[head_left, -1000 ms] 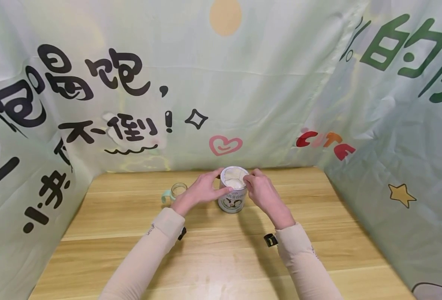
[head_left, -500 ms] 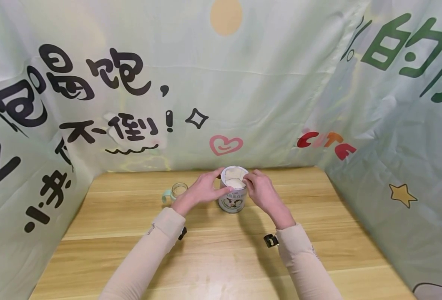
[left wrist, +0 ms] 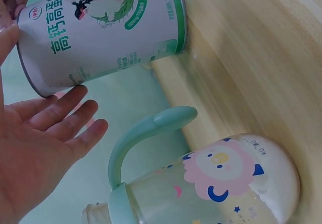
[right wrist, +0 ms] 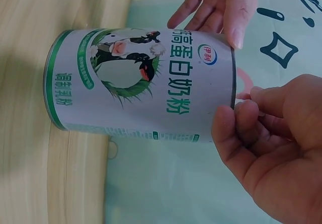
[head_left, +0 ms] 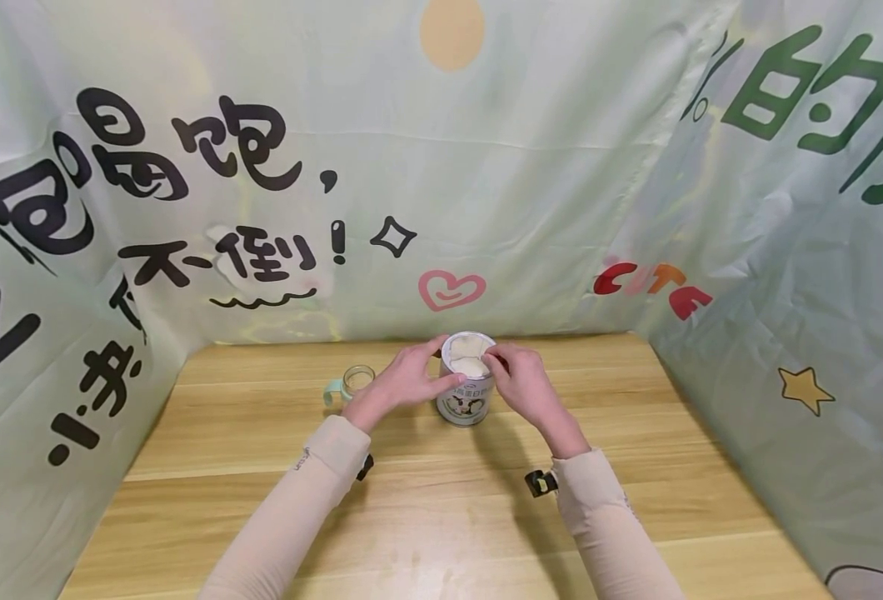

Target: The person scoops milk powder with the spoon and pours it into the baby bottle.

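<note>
A milk powder can (head_left: 462, 406) stands upright and uncovered on the table, with pale powder (head_left: 469, 365) visible inside. My left hand (head_left: 411, 377) grips the can's upper edge, thumb on the near side; in the left wrist view its lower fingers (left wrist: 65, 123) stretch out beneath the label. My right hand (head_left: 522, 382) is at the right of the rim, fingertips drawn together at the opening. What it pinches is hidden by the fingers in the right wrist view, beside the can's top (right wrist: 221, 73). Left of the can stands a capless feeding bottle (left wrist: 201, 183) with white powder at its bottom.
The bottle's mint handle (left wrist: 146, 128) points outward, and my left forearm passes close to it. Printed cloth (head_left: 449, 208) hangs behind the wooden table (head_left: 426, 517) and on both sides. Black straps or camera mounts (head_left: 541, 482) sit at my wrists.
My right fingertips have shifted slightly left, inward over the rim. The pattern of the surface inside the can looks slightly different. My left hand, the can and the bottle have kept their places.
</note>
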`<state>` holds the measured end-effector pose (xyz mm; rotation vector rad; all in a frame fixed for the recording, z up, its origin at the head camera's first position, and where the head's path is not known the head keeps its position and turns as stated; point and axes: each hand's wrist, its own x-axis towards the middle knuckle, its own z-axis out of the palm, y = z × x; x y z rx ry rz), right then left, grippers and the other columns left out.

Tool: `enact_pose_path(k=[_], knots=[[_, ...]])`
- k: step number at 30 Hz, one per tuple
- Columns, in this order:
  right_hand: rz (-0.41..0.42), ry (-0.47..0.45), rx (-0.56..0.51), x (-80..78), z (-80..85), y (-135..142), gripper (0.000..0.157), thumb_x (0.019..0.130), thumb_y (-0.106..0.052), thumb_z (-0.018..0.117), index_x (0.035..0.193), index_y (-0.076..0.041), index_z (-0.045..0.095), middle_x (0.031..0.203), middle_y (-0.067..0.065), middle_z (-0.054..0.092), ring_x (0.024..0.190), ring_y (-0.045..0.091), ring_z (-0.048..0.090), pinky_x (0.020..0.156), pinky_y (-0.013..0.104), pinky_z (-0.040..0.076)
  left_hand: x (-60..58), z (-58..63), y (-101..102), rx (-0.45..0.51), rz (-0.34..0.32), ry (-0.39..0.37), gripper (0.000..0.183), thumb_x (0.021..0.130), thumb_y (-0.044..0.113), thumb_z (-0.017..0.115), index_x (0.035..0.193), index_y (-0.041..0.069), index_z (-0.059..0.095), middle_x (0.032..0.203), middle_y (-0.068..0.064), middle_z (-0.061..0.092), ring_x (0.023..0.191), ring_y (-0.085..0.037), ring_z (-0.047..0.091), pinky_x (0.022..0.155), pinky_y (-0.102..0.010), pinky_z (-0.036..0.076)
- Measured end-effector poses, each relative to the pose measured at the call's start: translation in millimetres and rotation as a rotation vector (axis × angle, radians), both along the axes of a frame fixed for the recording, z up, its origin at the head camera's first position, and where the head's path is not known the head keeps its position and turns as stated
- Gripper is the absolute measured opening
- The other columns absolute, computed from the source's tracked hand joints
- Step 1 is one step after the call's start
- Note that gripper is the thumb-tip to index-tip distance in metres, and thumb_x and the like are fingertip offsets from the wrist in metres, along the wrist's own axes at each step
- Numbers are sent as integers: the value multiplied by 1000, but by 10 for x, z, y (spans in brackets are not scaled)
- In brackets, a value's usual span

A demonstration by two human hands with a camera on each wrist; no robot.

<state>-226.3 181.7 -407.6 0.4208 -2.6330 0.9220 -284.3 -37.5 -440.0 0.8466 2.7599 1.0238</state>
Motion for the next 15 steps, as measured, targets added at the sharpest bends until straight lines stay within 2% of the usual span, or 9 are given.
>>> enact_pose_path(k=[6,15], knots=[[-21,-93,-122,6,7,0,19,106,-15,63,107,0,75,81,14,70,57,11,56,52,24,49,7,-3,-1,3,1,-6,96,95,63,68,165,8,33,161,-18,50,148,-35,51,122,-52,43],[-27,-115,-188,12,22,4,20,106,-16,63,107,1,75,80,11,68,59,12,57,53,25,50,4,-2,-6,4,2,-7,96,95,63,68,165,8,32,161,-18,50,148,-35,50,123,-52,42]])
